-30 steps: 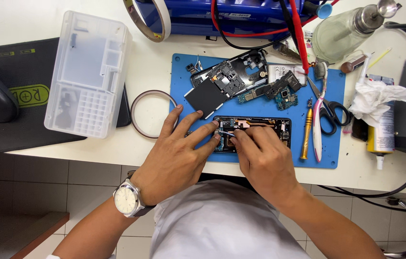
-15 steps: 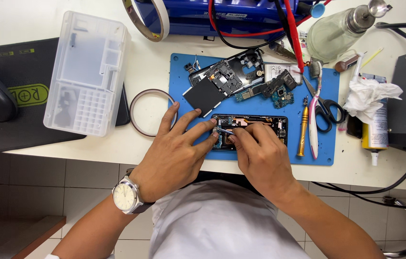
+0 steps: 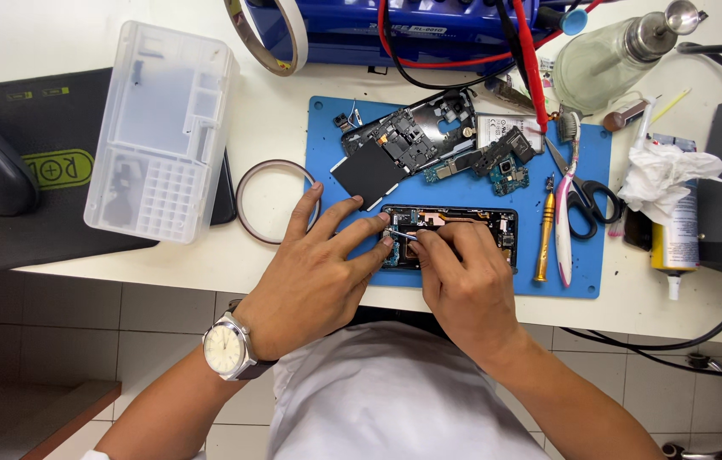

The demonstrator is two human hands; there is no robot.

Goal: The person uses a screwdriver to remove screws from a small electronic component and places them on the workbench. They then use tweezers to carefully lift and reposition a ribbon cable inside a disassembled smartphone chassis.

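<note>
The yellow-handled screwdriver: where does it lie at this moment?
In the head view, the yellow-handled screwdriver lies upright on the blue mat, right of the opened phone, beside the pink toothbrush.

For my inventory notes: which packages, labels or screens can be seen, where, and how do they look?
Glue tube: right of blue mat, yellow-white, printed label.
Mouse pad badge: far left, green rounded logo on black.
Blue machine label: top centre, small dark strip.
Plastic organiser box: left of the mat, clear, unlabelled.
</note>
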